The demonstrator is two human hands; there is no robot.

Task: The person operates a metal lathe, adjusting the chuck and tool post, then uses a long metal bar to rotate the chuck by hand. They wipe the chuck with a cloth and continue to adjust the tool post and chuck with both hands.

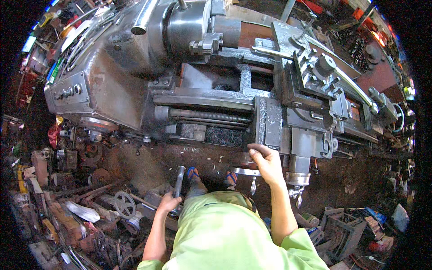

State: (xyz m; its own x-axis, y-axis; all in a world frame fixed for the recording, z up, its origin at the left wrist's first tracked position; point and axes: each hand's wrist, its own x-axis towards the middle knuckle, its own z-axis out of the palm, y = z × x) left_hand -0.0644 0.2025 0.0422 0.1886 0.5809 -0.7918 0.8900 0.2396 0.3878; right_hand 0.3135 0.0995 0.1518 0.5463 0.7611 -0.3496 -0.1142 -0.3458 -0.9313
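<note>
My left hand (pixel 169 202) is wrapped round a thick grey metal bar (pixel 179 178), which stands nearly upright beside my left leg. My right hand (pixel 267 163) is raised at the front of the lathe carriage (pixel 269 123), above a handwheel (pixel 246 172) with a hanging handle. Its thumb and fingers are drawn together, and I cannot make out whether something small is between them. Beyond, the lathe chuck (pixel 186 24) has a grey round metal workpiece (pixel 227 31) at its jaws. The tool post (pixel 324 66) sits on the carriage to the right, apart from the workpiece.
Metal chips cover the carriage and lie in the tray (pixel 225 136) under the lead screw (pixel 209 115). The headstock (pixel 121 63) fills the left. Scrap metal and a spoked wheel (pixel 124 204) crowd the left floor. A metal frame (pixel 344 231) lies at right.
</note>
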